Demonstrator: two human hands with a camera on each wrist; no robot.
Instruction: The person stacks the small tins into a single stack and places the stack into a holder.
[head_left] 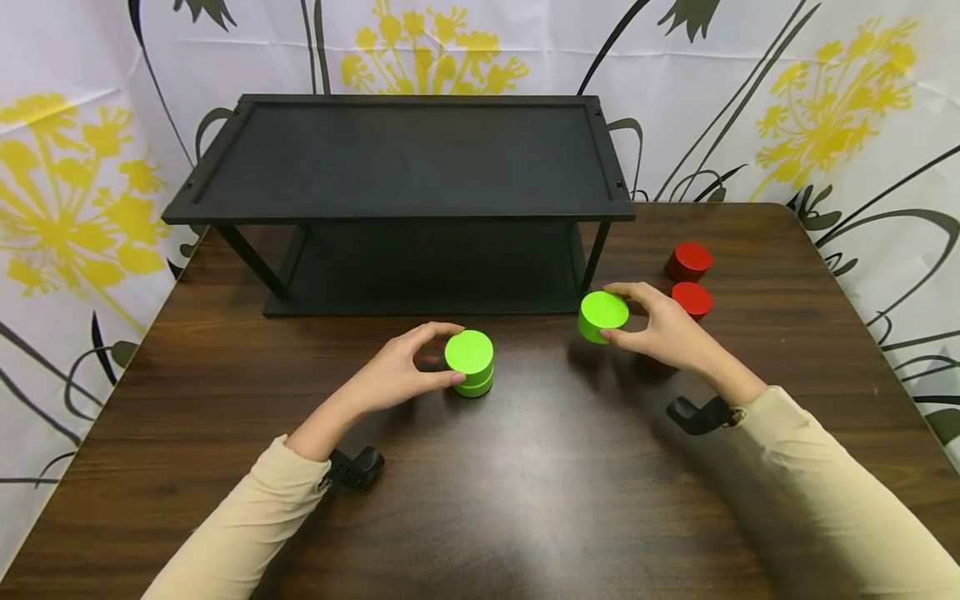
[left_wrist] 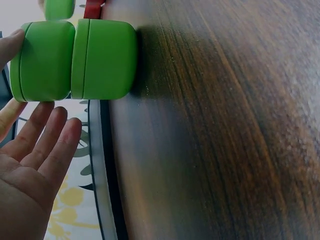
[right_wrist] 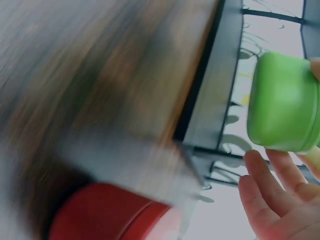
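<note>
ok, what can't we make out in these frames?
Head: part of the nearer red container's side, behind the right hand.
Head: back of the lower shelf, covered by the upper shelf.
Left wrist: rest of the farther green container, cut off by the top edge.
Right wrist: tabletop grain, lost to blur.

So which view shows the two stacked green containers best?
The left wrist view: the stacked green containers appear close, side-on and nearly whole. The head view shows the upper one mainly from above, the lower one largely hidden. The right wrist view doesn't show the stack.
</note>
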